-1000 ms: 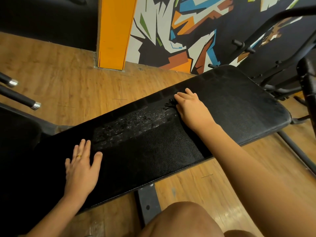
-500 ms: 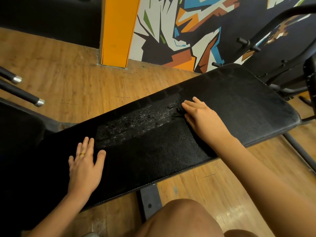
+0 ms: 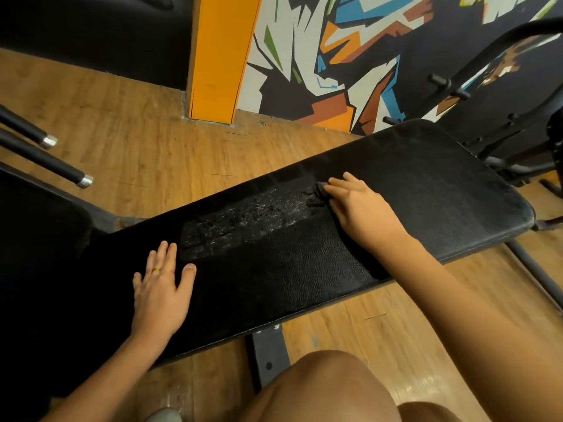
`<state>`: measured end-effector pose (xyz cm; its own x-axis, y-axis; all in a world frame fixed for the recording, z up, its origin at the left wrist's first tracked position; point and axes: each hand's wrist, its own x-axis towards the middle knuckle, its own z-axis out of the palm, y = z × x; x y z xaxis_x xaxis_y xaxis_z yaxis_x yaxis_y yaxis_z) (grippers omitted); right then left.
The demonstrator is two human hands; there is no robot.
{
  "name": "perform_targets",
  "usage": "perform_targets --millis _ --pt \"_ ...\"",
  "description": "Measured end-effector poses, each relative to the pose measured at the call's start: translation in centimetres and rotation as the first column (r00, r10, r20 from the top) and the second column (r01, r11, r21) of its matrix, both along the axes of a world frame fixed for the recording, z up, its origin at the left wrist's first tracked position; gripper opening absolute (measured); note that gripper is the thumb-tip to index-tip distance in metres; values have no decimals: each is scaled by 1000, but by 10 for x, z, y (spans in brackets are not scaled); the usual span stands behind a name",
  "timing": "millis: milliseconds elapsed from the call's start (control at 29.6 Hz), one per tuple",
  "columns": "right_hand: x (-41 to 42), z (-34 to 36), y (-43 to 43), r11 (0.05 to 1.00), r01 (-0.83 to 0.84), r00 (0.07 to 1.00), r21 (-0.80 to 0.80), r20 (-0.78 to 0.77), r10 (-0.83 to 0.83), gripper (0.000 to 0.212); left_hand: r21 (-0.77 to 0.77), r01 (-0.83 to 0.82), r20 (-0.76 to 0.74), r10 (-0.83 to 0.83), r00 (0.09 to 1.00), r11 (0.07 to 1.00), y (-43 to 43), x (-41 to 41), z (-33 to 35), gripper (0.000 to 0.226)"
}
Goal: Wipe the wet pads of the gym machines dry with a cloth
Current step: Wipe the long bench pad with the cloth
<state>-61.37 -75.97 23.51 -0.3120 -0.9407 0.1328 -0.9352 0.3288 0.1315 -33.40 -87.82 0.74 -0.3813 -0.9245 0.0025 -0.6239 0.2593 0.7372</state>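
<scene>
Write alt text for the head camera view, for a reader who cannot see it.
A person's right hand presses a dark cloth onto the wet patch of a black gym bench pad, while the left hand rests flat on it.

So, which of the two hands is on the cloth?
The right hand: it presses the dark cloth at the right end of the wet patch. The left hand, with a ring, lies flat on the bare bench pad.
</scene>
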Motion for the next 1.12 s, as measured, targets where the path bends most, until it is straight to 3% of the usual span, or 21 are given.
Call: perform_targets --millis 203,406,676,946,1115 --pt "14 -14 51 999 -32 999 -26 -44 31 38 1 1 -8 -1 1000 1000 0 0 -1 65" --pt "10 -18 32 999 -23 999 -36 -26 22 38 6 -1 -8 1 1000 1000 -1 1 -1 65" --pt "19 -20 75 995 -80 994 -55 -74 76 46 -2 -9 -18 9 1000 1000 1 1 -2 64" --pt "15 -26 48 992 -59 996 -114 -76 51 40 -1 -2 -4 2 1000 1000 0 0 2 64" --pt "26 -23 76 984 -135 983 -114 -136 119 45 -11 -8 -9 8 1000 1000 2 1 0 62"
